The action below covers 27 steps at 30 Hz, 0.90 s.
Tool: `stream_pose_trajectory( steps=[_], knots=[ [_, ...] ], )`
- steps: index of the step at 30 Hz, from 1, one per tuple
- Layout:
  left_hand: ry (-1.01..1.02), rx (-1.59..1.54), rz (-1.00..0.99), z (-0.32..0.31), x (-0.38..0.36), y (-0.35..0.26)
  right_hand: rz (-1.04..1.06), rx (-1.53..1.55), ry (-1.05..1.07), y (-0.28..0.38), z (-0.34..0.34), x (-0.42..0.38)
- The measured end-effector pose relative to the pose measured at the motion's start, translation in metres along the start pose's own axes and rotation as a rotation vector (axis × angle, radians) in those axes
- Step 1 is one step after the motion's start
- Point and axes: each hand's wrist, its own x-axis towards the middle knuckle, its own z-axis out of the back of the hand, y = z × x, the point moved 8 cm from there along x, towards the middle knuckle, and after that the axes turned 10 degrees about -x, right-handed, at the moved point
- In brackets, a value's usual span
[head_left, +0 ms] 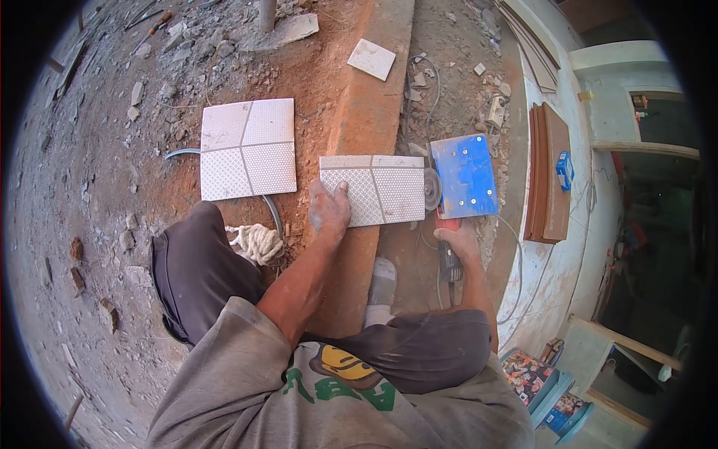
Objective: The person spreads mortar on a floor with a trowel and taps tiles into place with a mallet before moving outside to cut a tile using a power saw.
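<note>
My left hand (330,209) grips a patterned white tile (393,188) by its left end, thumb flat on top. Dark joint lines cross the tile's textured face. My right hand (458,241) is closed round the red and black body of an angle grinder (449,263). Its round disc (431,188) sits right at the tile's right edge. A blue plate (465,177) with several screws covers the upper part of the tool. To the left, a larger tile (248,148) of the same pattern lies on the dirt.
A small tile piece (372,59) rests on the raised orange ledge (374,112) ahead. White rope (258,243) is bundled by my left knee. Rubble covers the ground at left. Brown boards (547,172) with a blue box (565,170) stand at right; a cable (516,262) runs beside me.
</note>
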Motion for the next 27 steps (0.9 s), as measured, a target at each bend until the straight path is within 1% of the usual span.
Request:
stream_pose_trajectory(
  steps=[12,15,17,18,20,22,27],
  knots=[
    [0.015,-0.013,0.010,0.002,-0.001,-0.002,-0.009,-0.021,-0.002,0.004,0.004,0.010],
    [0.006,-0.020,0.007,0.002,-0.001,-0.003,-0.011,0.013,-0.018,0.002,0.003,0.014],
    [-0.001,-0.022,0.003,0.004,-0.001,-0.004,0.063,0.001,-0.109,0.010,0.009,0.014],
    [0.000,-0.020,0.007,0.003,0.000,-0.004,0.064,0.002,-0.109,0.011,0.010,0.016],
    [0.004,-0.016,0.011,0.002,-0.001,-0.001,0.039,0.036,-0.011,0.008,0.004,0.020],
    [-0.028,-0.070,-0.059,0.005,-0.002,-0.005,0.031,0.012,-0.034,0.004,0.005,0.024],
    [-0.019,-0.039,-0.041,0.003,-0.001,-0.003,0.054,-0.018,-0.083,0.008,0.009,0.026]
  ],
)
